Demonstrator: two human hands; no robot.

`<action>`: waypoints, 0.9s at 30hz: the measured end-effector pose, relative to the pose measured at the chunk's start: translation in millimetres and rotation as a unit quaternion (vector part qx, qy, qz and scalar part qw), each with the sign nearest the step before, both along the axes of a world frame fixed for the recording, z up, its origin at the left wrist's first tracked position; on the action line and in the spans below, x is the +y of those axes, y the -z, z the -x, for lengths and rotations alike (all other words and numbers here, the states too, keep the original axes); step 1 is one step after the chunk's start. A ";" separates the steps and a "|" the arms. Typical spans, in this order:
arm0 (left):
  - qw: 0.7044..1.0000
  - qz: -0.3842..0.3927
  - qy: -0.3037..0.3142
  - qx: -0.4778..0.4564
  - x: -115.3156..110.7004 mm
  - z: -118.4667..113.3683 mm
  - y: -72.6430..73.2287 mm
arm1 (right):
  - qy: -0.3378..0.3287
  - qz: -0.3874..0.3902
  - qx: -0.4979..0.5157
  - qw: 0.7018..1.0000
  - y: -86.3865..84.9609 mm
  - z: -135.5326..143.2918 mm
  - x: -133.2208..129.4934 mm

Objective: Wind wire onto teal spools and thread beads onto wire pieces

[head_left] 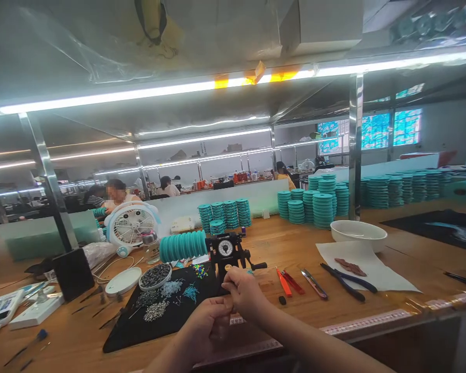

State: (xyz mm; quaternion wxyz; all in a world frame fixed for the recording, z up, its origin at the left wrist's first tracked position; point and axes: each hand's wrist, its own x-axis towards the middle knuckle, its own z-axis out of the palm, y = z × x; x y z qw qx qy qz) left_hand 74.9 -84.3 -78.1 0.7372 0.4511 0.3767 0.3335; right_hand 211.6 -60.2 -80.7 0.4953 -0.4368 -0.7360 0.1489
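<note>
My left hand (213, 315) and my right hand (244, 291) meet at the table's front edge, fingers pinched together. Whatever lies between the fingertips is too small to make out. Just beyond them stands a black winding device (219, 261) with a round dial and a side crank (260, 266). Teal spools (183, 246) sit in a row on its left side. Left of my hands, a black mat (130, 331) bears a bowl of dark grey pieces (155, 276), silvery small parts (156, 311), pale blue bits (171, 288) and colourful beads (201, 270).
To the right lie red-handled tools (283, 282), a small cutter (314, 284) and blue-and-black pliers (347, 280). A white bowl (359, 233) stands by a paper sheet (388, 277). Stacks of teal spools (323, 210) and a fan (131, 228) stand farther back. Other people sit beyond.
</note>
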 end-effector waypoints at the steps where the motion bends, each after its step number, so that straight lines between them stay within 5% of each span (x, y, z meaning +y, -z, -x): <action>1: 1.000 0.006 0.001 -0.002 -0.6 0.4 0.3 | -0.004 -0.005 -0.002 1.000 -1.1 -0.1 -0.5; 6: 1.000 0.006 -0.015 -0.023 -7.5 -2.3 4.8 | -0.031 -0.028 -0.008 0.999 -12.5 -6.0 -11.9; 12: 0.991 -0.060 -0.103 -0.066 -19.7 -11.5 11.2 | -0.059 -0.074 0.062 0.994 -17.9 -18.9 -54.3; 20: 0.986 -0.034 -0.141 -0.085 -27.8 -15.8 11.9 | -0.117 0.175 0.284 0.936 22.6 -24.6 -66.6; 24: 0.986 -0.025 -0.144 -0.075 -32.1 -17.4 6.6 | -0.142 0.186 0.255 0.938 17.0 -29.3 -66.5; 27: 0.985 -0.011 -0.156 -0.070 -34.8 -18.1 1.5 | -0.120 0.128 0.155 0.972 8.2 -33.0 -73.3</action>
